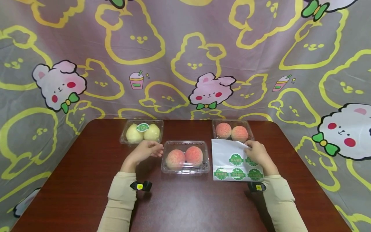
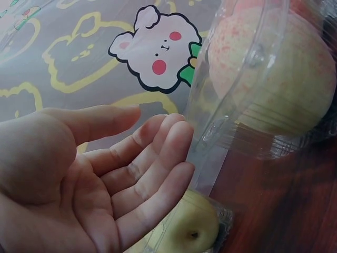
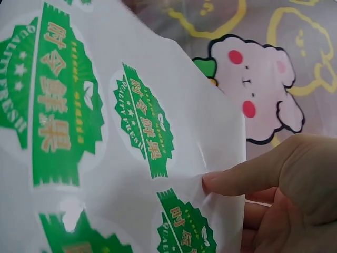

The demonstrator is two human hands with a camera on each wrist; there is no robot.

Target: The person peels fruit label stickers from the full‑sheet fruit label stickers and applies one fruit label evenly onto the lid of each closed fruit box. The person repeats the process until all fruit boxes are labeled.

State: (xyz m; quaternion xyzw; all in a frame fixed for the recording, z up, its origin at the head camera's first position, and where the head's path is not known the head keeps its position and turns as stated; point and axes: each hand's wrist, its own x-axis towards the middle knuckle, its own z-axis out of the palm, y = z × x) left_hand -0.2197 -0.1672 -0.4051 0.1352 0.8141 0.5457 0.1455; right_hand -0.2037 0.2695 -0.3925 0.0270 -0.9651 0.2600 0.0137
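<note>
My right hand [image 1: 258, 154] pinches the right edge of a white sticker sheet [image 1: 223, 153], thumb on its printed face in the right wrist view. Several green round labels [image 3: 143, 121] with a ribbon band are on the sheet; its upper left part is bare. Left of the sheet stands a clear lidded box with two peaches [image 1: 185, 158]. My left hand [image 1: 146, 150] hovers just left of that box, palm up and fingers loosely bent, holding nothing. Whether its fingertips touch the box's side is hard to tell; in the left wrist view they look apart from it.
At the back left of the brown table [image 1: 174, 206] is a clear box of yellow-green fruit [image 1: 143, 133] with a green label on its lid. A second box of peaches [image 1: 232, 131] stands at the back right, partly behind the sheet. A patterned cloth [image 1: 174, 64] hangs behind.
</note>
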